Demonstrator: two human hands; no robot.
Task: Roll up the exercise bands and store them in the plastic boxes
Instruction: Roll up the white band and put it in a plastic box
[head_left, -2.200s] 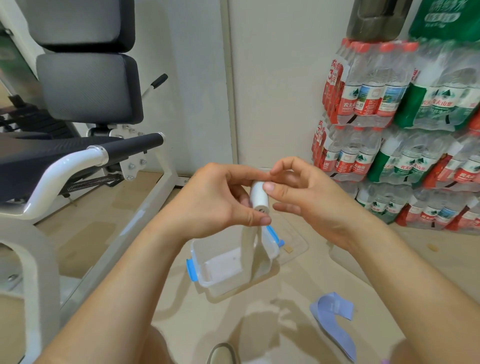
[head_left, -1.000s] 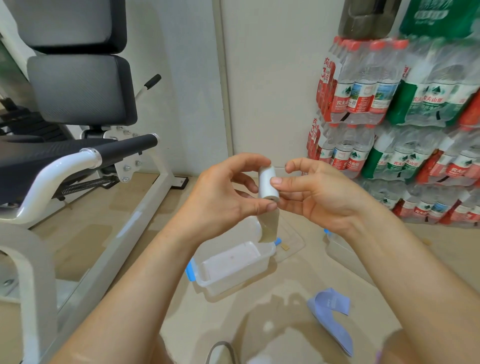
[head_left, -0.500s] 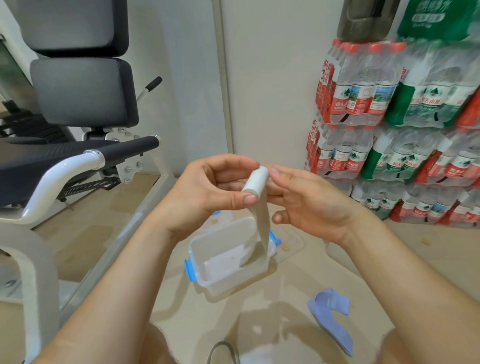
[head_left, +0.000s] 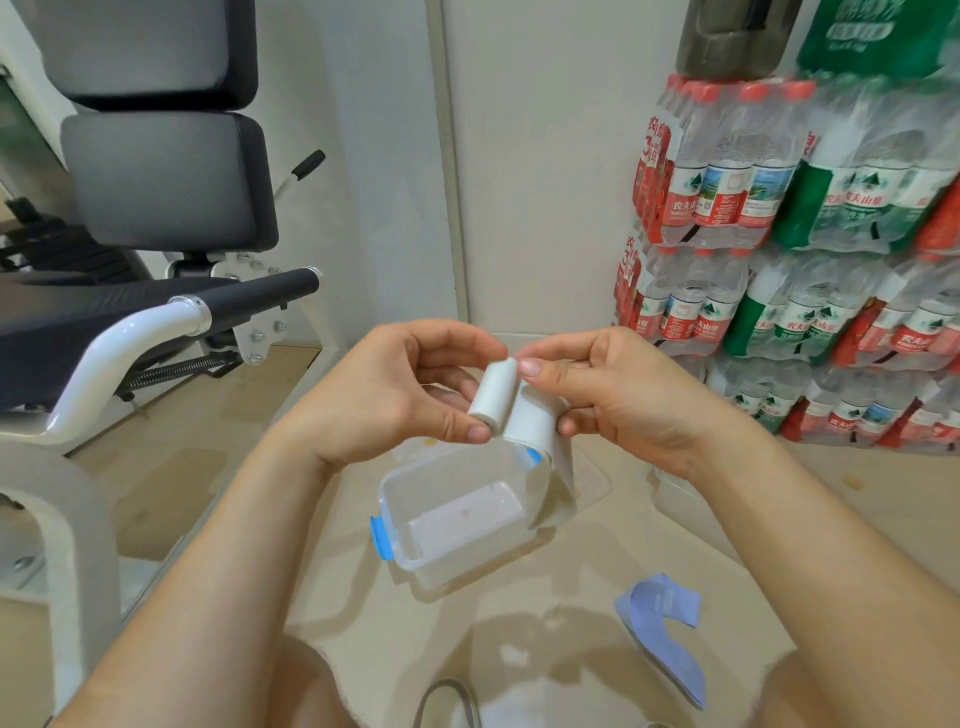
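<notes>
1. While the left hand (head_left: 395, 395) pinches the white rolled band (head_left: 493, 393) between thumb and fingertips at its two ends, the roll sits tilted in mid-air above the floor; the grasp is closed on the roll itself.
2. The right hand (head_left: 618, 400) is closed too, its thumb pressing the top of the roll and its other fingers holding the unrolled tail (head_left: 540, 426) of the same band; that tail curves off just beside the roll and hangs down toward the box.
3. By its look the band is thin, light and limp, with a smooth and probably slippery face; I judge the coil will spring loose if the pinch eases, so the best hold is across the roll's ends with a thumb kept on the last wrap.
4. Directly below the hands lies the open clear plastic box (head_left: 395, 499) with blue clips, tipped slightly; its inside appears to hold no band, and its rim is the only edge the roll must pass.
5. A lilac band (head_left: 660, 629) lies unrolled on the floor (head_left: 649, 540) to the right, well apart from the box.
6. Room is generous around the box; the gym machine (head_left: 156, 322) stands off to the left and the stacked water-bottle packs (head_left: 727, 197) off to the right, neither near the drop path.
</notes>
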